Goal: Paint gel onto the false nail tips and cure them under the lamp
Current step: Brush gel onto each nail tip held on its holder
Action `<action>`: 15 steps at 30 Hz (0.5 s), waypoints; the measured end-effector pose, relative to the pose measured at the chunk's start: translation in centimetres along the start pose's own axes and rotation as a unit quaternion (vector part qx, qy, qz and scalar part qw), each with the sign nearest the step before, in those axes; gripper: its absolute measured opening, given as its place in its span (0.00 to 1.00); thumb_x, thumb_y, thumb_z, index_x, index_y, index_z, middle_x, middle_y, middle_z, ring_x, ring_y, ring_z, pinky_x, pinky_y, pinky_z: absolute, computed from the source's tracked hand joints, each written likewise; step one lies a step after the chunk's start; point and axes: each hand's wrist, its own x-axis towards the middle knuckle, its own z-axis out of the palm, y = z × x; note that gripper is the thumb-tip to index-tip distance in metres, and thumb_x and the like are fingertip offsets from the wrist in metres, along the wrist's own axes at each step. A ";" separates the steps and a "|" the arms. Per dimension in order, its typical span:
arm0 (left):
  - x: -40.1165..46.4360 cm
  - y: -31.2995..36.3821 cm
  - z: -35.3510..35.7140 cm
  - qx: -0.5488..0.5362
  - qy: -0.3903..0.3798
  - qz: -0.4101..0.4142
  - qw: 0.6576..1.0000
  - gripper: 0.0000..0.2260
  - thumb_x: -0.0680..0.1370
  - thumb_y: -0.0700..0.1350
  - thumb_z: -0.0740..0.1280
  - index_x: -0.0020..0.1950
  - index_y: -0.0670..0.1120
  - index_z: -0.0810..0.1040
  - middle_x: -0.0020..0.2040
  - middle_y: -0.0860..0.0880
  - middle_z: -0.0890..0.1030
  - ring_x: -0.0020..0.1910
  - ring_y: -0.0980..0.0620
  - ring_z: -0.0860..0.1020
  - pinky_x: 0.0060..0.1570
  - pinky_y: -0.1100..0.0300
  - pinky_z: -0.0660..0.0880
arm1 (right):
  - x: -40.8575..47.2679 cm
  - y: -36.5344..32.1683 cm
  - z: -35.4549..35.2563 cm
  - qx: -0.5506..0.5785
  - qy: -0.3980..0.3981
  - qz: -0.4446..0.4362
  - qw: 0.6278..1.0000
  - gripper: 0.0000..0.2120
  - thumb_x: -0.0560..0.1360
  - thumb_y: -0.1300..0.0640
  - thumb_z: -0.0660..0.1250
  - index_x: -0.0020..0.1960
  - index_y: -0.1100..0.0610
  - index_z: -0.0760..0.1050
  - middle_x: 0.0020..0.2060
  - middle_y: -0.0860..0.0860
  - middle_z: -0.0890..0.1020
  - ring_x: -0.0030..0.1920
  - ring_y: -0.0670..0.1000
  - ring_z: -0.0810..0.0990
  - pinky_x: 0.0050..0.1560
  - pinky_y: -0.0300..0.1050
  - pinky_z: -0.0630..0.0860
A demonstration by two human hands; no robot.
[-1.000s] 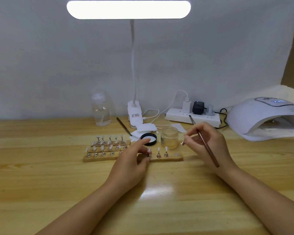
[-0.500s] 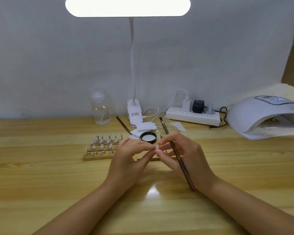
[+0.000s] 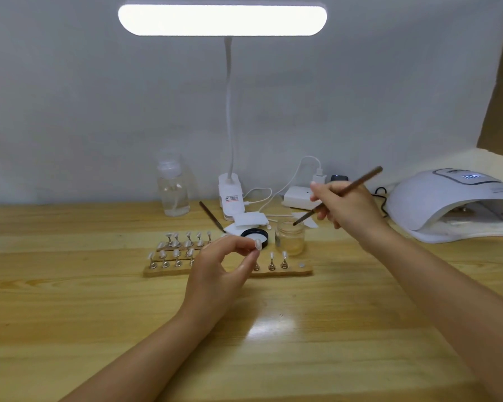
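Observation:
My left hand [image 3: 219, 274] pinches one false nail tip [image 3: 257, 244] on its small stand, lifted just above the wooden holder strip [image 3: 296, 271]. Several more nail tips [image 3: 174, 252] stand on metal pegs along that strip and on a second strip behind it. My right hand [image 3: 347, 207] grips a brown brush [image 3: 340, 194], whose tip dips into the mouth of a small glass gel jar [image 3: 291, 236]. The jar's black lid [image 3: 254, 235] lies beside it. The white curing lamp [image 3: 453, 204] sits at the right with its opening facing me.
A desk lamp [image 3: 222, 20] glows overhead, its clamp base [image 3: 230, 198] standing at the back. A clear bottle [image 3: 173, 190] is back left. A second brush [image 3: 211, 216], white pads [image 3: 249, 219], a power strip [image 3: 298, 195] and cables lie behind the jar.
My right hand has moved away from the left hand, back and to the right, swinging the brush tip into the jar. My left hand still holds the nail tip, slightly raised.

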 end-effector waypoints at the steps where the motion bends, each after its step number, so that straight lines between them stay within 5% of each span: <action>1: 0.0 0.0 0.0 -0.003 0.001 0.002 1.000 0.13 0.70 0.36 0.71 0.42 0.55 0.78 0.39 0.55 0.81 0.42 0.62 0.78 0.45 0.73 0.71 | 0.5 -0.2 0.1 -0.020 -0.013 -0.002 1.000 0.15 0.76 0.49 0.64 0.38 0.58 0.77 0.25 0.48 0.78 0.19 0.38 0.70 0.28 0.35 0.66; 4: 0.0 0.0 -0.1 -0.012 0.006 0.001 1.000 0.12 0.70 0.35 0.71 0.42 0.53 0.79 0.39 0.54 0.81 0.42 0.61 0.78 0.45 0.69 0.72 | 1.3 -0.5 1.1 -0.111 -0.034 -0.030 0.993 0.18 0.74 0.48 0.67 0.29 0.55 0.71 0.24 0.47 0.78 0.24 0.37 0.74 0.30 0.33 0.64; 9: 0.0 0.0 -0.1 -0.023 0.009 -0.013 1.000 0.09 0.70 0.35 0.70 0.42 0.49 0.80 0.40 0.54 0.81 0.42 0.59 0.78 0.48 0.56 0.74 | 1.7 0.0 2.7 -0.198 -0.053 -0.021 0.979 0.18 0.72 0.47 0.69 0.34 0.61 0.74 0.29 0.52 0.76 0.35 0.51 0.77 0.36 0.42 0.71; 15: 0.0 0.0 -0.1 -0.019 0.001 -0.011 1.000 0.09 0.70 0.36 0.71 0.43 0.50 0.81 0.40 0.55 0.82 0.43 0.59 0.78 0.47 0.62 0.74 | 1.9 0.0 2.2 -0.150 0.010 -0.018 0.989 0.18 0.73 0.48 0.68 0.29 0.56 0.70 0.27 0.48 0.76 0.33 0.48 0.77 0.36 0.41 0.71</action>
